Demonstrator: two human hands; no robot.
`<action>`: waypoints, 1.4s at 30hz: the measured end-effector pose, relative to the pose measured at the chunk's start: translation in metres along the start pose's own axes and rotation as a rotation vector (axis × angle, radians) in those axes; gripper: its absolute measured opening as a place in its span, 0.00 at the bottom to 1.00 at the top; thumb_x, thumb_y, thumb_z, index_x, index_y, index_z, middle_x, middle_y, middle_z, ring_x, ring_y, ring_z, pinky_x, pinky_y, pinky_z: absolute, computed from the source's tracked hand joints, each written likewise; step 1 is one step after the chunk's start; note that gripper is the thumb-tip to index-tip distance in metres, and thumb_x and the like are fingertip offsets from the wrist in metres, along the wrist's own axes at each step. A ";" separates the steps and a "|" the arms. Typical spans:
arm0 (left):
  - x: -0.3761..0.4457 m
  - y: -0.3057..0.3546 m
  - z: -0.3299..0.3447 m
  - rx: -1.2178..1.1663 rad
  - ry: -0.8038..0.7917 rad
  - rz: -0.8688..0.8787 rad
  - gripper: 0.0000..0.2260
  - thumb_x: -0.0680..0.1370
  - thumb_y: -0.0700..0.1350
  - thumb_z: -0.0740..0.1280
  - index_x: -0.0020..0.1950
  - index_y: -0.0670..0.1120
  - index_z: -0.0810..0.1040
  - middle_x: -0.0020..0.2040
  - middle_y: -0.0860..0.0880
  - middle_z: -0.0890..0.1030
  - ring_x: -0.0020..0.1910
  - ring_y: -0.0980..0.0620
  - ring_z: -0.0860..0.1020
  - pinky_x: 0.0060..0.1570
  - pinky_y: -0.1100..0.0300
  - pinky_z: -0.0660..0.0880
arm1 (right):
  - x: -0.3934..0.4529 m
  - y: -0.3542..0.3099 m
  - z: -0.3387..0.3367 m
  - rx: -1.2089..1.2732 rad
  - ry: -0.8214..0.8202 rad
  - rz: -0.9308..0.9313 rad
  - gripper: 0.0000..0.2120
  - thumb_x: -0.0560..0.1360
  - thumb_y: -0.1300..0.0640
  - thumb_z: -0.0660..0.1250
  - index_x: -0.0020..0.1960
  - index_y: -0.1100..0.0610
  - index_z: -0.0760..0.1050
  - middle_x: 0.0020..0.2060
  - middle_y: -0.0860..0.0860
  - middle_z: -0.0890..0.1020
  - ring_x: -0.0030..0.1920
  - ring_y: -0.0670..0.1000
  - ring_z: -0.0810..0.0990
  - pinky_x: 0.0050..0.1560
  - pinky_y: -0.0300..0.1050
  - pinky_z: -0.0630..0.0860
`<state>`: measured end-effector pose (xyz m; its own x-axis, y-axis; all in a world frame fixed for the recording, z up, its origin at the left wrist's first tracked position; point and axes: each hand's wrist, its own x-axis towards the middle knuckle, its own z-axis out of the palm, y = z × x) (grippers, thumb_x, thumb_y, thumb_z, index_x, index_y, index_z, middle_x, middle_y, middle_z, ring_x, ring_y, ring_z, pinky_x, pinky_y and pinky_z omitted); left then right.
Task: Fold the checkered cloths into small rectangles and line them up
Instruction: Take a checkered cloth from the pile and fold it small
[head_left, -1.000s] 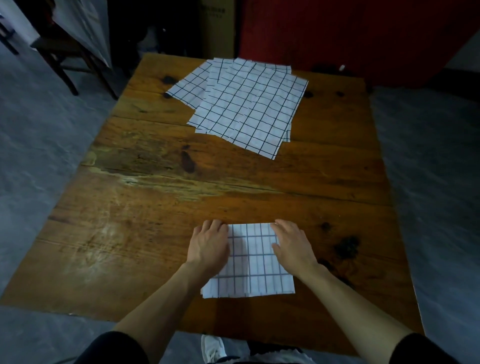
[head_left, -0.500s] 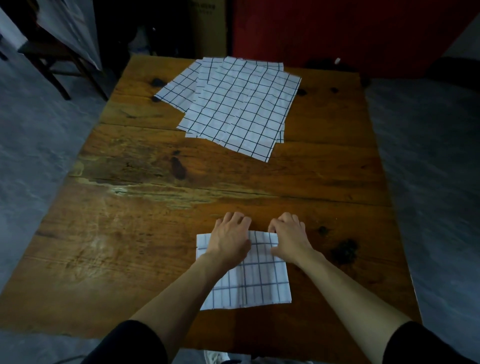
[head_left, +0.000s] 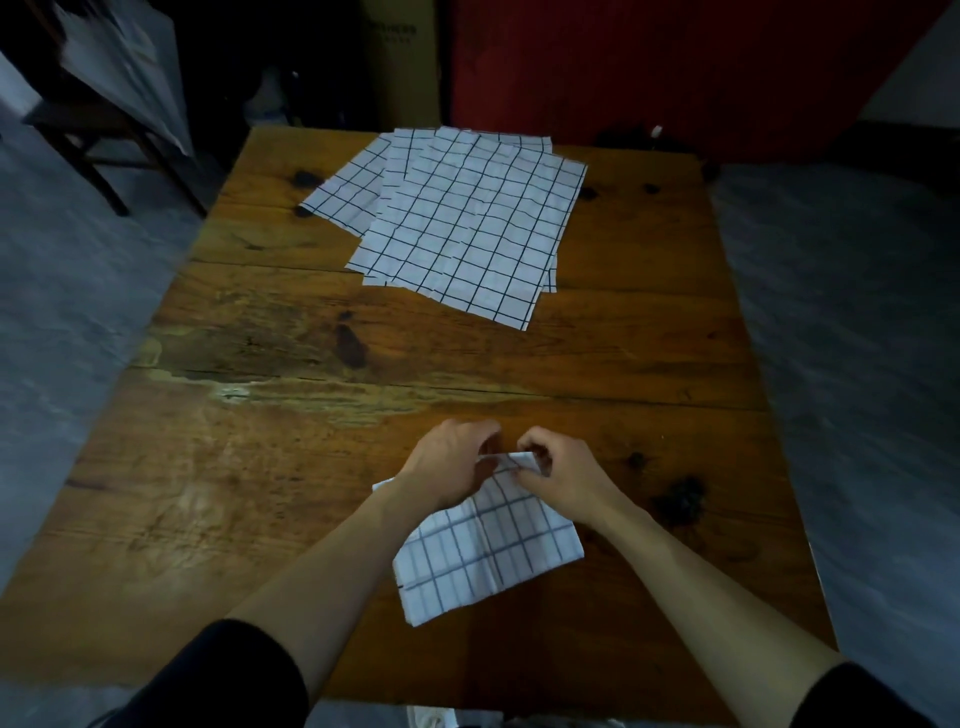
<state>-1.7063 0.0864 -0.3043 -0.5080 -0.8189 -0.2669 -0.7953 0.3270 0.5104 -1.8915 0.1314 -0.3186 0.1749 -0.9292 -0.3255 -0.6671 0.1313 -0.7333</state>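
We see both hands curled on the far edge of the cloth (head_left: 488, 540): the left hand (head_left: 447, 467) and the right hand (head_left: 561, 478) each pinch it, lifting that edge, while the rest lies below our wrists. The pile (head_left: 467, 228) sits well beyond the fingers

worn wooden table (head_left: 260, 467) with dark knots; red panel (head_left: 649, 67), cardboard box (head_left: 400, 62), dark chair (head_left: 88, 135) beyond; grey floor (head_left: 857, 338).

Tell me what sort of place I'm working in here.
Probably a storeroom or workshop: a worn wooden table on a grey concrete floor, with a cardboard box against the dim back wall.
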 end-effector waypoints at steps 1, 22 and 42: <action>-0.003 -0.001 -0.004 -0.043 0.020 -0.015 0.04 0.78 0.46 0.70 0.48 0.52 0.75 0.45 0.51 0.81 0.46 0.50 0.78 0.45 0.52 0.78 | -0.001 0.000 0.000 -0.015 0.003 0.001 0.07 0.75 0.50 0.71 0.47 0.48 0.73 0.39 0.47 0.77 0.39 0.46 0.76 0.39 0.43 0.71; -0.096 -0.046 -0.033 -0.866 0.229 -0.260 0.06 0.78 0.37 0.70 0.50 0.35 0.75 0.44 0.40 0.83 0.40 0.47 0.84 0.35 0.56 0.80 | -0.026 -0.063 -0.029 0.029 0.171 -0.015 0.04 0.72 0.56 0.74 0.42 0.53 0.79 0.39 0.47 0.82 0.39 0.46 0.81 0.36 0.42 0.79; -0.077 -0.084 0.035 -0.230 0.197 -0.269 0.08 0.76 0.45 0.70 0.53 0.56 0.78 0.48 0.58 0.81 0.51 0.58 0.78 0.52 0.55 0.78 | -0.013 -0.015 0.014 -0.065 0.140 -0.057 0.03 0.75 0.58 0.70 0.48 0.51 0.79 0.44 0.44 0.79 0.47 0.42 0.77 0.47 0.41 0.75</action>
<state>-1.6122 0.1384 -0.3551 -0.2014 -0.9429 -0.2654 -0.7847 -0.0068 0.6198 -1.8742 0.1464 -0.3118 0.1142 -0.9743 -0.1943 -0.7053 0.0582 -0.7065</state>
